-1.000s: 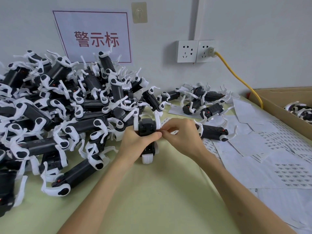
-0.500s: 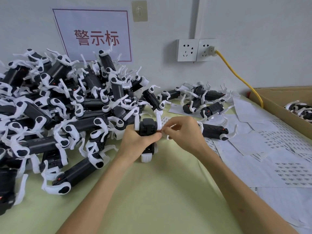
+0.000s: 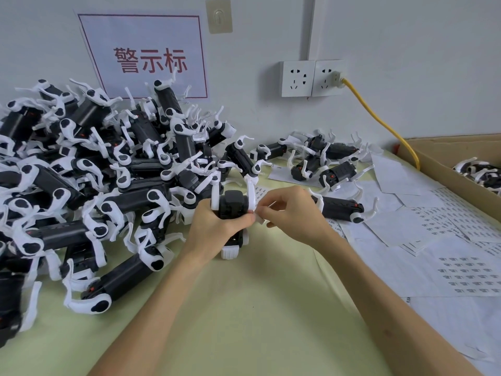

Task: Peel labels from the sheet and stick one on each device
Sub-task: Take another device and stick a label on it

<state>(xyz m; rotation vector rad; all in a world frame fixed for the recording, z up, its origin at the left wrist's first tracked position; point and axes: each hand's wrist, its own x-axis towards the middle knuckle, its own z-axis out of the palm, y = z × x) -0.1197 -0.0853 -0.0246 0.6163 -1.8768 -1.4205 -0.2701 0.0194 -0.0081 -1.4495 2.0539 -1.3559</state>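
Head view: the left hand point(image 3: 214, 229) has its grip clamped round the black-and-white device point(image 3: 232, 206), which stands on end on the tabletop point(image 3: 244, 308). The right hand point(image 3: 292, 215) pinches a small white label point(image 3: 259, 219) at the device's right flank. Hold the device steady, lay the label flat and press from one edge outward; the label sheet point(image 3: 461, 270) lies well to the right.

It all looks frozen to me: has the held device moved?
No: the held device stays put, just left of the lying device, as before.
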